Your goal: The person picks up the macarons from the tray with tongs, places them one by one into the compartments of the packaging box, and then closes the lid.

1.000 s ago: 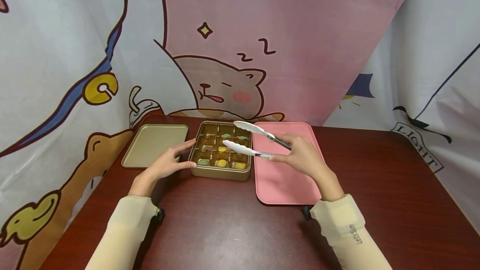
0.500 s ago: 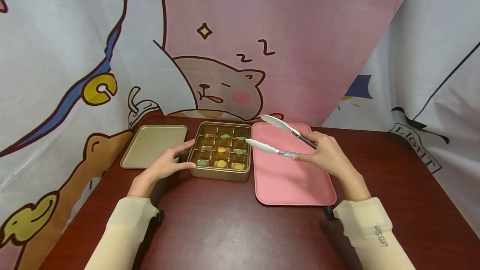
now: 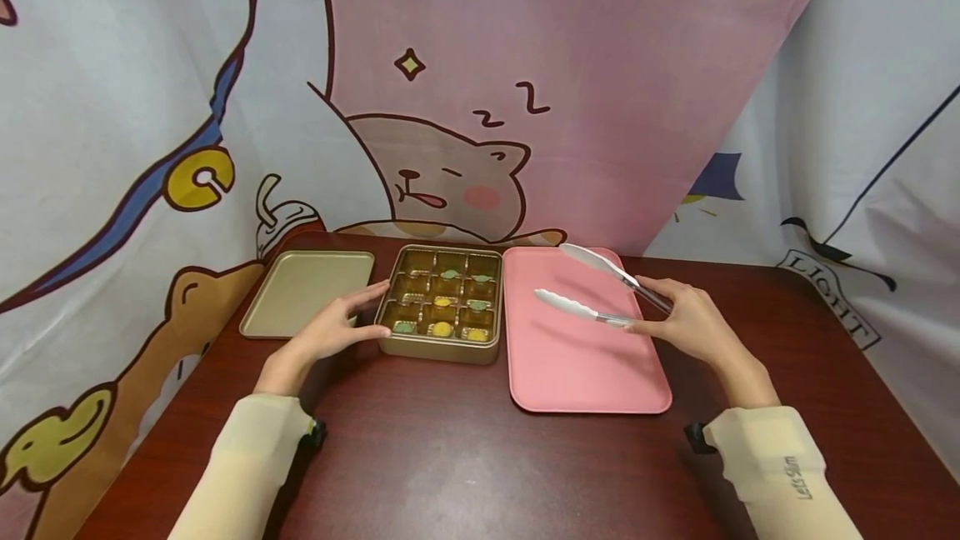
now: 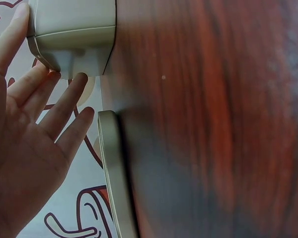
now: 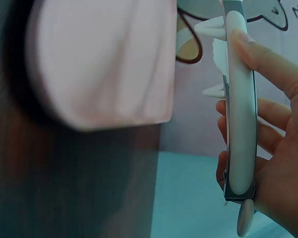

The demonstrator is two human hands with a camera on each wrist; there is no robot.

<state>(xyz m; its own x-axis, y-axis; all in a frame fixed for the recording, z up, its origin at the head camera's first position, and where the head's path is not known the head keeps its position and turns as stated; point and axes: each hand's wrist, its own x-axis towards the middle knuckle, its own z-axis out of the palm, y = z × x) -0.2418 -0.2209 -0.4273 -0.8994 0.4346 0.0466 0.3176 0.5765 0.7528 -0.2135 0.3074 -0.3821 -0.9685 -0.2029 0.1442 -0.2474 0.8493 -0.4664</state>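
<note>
A square gold tin (image 3: pixel 439 348) stands on the table with a divided brown plastic insert. Several compartments hold small green pieces (image 3: pixel 403 327) and yellow pieces (image 3: pixel 442 329); what kind they are is too small to tell. My left hand (image 3: pixel 330 332) touches the tin's left side, thumb near the front corner; in the left wrist view its fingers (image 4: pixel 72 99) are fairly straight and spread. My right hand (image 3: pixel 697 323) holds white-tipped metal tongs (image 3: pixel 592 308) by the handles, over the pink tray (image 3: pixel 570 373). The tongs' tips are apart with nothing between them. In the right wrist view, the thumb lies along the tongs' handle (image 5: pixel 241 114).
A flat gold lid (image 3: pixel 300 290) lies left of the tin, behind my left hand. The pink tray sits close to the tin's right side. A cartoon-printed cloth (image 3: pixel 600 107) hangs behind the dark red wooden table (image 3: pixel 450 457).
My right hand has moved to the right with the tongs, from over the tin to over the pink tray. The left hand stays at the tin.
</note>
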